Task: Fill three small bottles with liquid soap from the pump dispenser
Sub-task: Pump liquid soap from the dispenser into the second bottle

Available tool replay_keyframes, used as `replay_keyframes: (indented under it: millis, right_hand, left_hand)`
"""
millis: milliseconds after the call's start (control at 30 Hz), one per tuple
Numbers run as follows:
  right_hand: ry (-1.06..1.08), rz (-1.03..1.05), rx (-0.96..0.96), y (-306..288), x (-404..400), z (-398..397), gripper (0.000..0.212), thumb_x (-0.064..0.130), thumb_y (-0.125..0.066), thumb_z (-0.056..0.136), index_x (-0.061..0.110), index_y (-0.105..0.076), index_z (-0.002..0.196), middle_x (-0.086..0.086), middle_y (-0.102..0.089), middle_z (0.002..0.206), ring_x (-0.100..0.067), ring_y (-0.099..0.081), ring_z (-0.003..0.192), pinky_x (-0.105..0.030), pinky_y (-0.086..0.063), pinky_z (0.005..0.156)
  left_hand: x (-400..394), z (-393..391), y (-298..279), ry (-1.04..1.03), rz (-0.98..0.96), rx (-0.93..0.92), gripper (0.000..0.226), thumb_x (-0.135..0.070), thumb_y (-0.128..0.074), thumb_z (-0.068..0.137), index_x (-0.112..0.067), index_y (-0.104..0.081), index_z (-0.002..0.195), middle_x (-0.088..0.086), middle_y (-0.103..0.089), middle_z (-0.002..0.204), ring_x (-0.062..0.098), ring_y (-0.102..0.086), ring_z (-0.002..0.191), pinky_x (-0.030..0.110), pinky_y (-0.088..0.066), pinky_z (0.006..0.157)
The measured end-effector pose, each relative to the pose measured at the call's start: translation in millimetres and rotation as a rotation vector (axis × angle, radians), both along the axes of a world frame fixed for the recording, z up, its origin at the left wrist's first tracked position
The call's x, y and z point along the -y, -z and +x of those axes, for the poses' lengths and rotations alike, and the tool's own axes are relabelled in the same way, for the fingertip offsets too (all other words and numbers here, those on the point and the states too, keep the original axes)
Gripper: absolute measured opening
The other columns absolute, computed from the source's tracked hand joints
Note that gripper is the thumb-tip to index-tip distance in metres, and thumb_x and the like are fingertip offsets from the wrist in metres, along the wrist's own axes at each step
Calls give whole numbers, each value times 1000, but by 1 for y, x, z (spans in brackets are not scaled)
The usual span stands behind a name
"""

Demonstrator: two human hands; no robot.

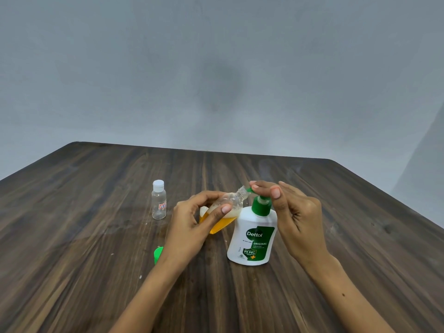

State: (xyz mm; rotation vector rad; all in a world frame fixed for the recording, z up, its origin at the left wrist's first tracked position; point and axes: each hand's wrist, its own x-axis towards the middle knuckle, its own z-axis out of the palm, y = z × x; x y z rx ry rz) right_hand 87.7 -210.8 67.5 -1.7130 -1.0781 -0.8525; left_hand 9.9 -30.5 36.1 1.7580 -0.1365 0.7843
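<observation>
At the centre of the counter [96,200] stands the pump dispenser [252,236], upright, white with a green pump head; all positions are given relative to it. Just left of it, a small clear bottle [228,207] is held tilted in the left hand [192,224], the grip closed around its body, its open neck brought up to the green spout. The tilt is judged to let soap run in at the spout's height. Amber liquid with foam is seen pooled in the bottle's lower part; roughly half full, by estimate. The right hand [295,212] is set over the pump head, fingertips resting on top, presumably to press; nothing is gripped, fingers only loosely bent. Further left, a second small bottle [158,200] stands capped and apparently empty. Left and nearer the viewer, a green cap [158,254] is partly hidden behind the left wrist. A third bottle is not made out. Actual soap flow at the spout cannot be resolved.
</observation>
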Motion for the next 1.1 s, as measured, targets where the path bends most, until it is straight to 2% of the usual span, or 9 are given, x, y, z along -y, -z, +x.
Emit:
replay_keyframes:
  millis: [133, 300, 500, 667, 1100]
  right_hand:
    - [5, 4, 13, -8, -3, 1, 58, 50, -29, 102, 13, -75, 99, 6, -72, 106, -5, -68, 101, -41, -51, 94]
    - [-45, 34, -32, -3, -4, 1, 52, 46, -34, 103, 15, -74, 98, 6, -74, 102, -8, -70, 98, -52, -55, 81]
    - [3, -16, -8, -10, -2, 1, 58, 51, -30, 102, 14, -75, 100, 7, -72, 106, -4, -68, 101, -46, -52, 92]
    - [-53, 28, -63, -2, -2, 1, 51, 48, -34, 102, 16, -74, 99, 6, -73, 104, -9, -69, 100, -51, -55, 83]
    - [-49, 38, -68, 0, -2, 2, 51, 50, -34, 102, 17, -74, 99, 4, -74, 103, -10, -70, 98, -51, -56, 82]
  left_hand:
    - [-1, 0, 0, -7, 14, -6, 23, -38, -66, 83, -30, -71, 103, -17, -73, 99, 3, -66, 100, 14, -49, 85]
    - [0, -1, 0, 0, 10, -2, 25, -48, -65, 80, -36, -70, 101, -17, -73, 99, 3, -66, 100, 14, -49, 85]
    - [0, -2, -1, 8, 1, -4, 20, -36, -66, 82, -33, -71, 102, -16, -73, 99, 2, -66, 100, 16, -50, 85]
    - [2, -1, -1, 14, -2, 0, 18, -35, -66, 82, -34, -70, 100, -17, -74, 98, 2, -66, 99, 15, -49, 85]
    - [1, -1, -1, 0, 6, -8, 17, -37, -67, 82, -36, -70, 99, -18, -73, 98, 2, -66, 100, 14, -49, 84]
